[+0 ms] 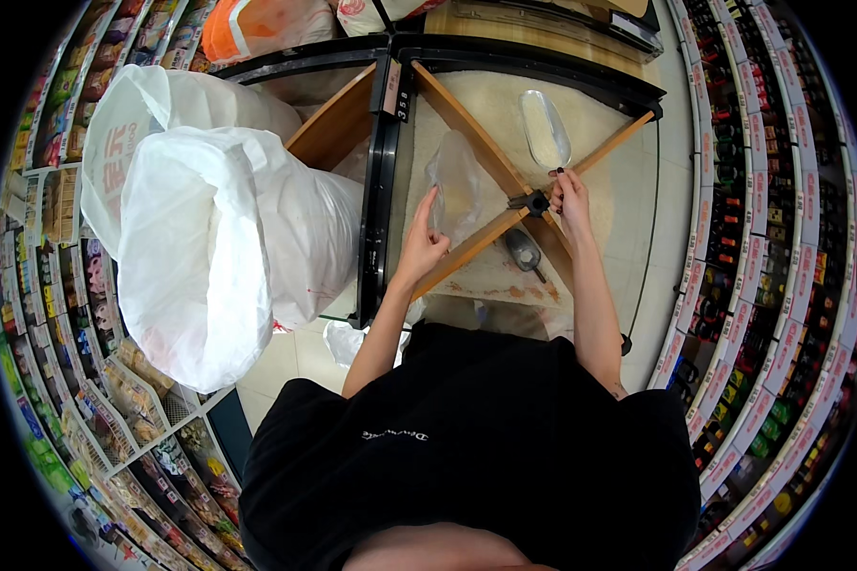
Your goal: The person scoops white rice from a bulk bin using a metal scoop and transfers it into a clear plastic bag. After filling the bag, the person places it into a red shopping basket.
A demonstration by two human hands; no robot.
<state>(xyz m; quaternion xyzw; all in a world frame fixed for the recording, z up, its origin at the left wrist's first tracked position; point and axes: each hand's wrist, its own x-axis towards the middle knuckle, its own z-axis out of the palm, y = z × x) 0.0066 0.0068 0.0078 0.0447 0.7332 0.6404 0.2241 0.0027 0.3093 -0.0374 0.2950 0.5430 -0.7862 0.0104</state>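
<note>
My right hand (570, 202) grips the handle of a metal scoop (545, 130) that carries white grain, probably rice. The scoop is over the far compartment of a bin full of the same pale grain (471, 96). Over the left compartment, my left hand (424, 243) holds the edge of a clear plastic bag (457, 187), which hangs beyond the fingers; whether anything is in it I cannot tell. A second metal scoop (523, 250) lies on grain in the near compartment, between my forearms.
Crossed wooden dividers (471, 135) split the bin, edged by a black frame (377, 214). Large white sacks (307, 228) stand at the left, their open mouths towards me. Stocked shelves (707, 214) curve along the right, and more (64, 93) line the left.
</note>
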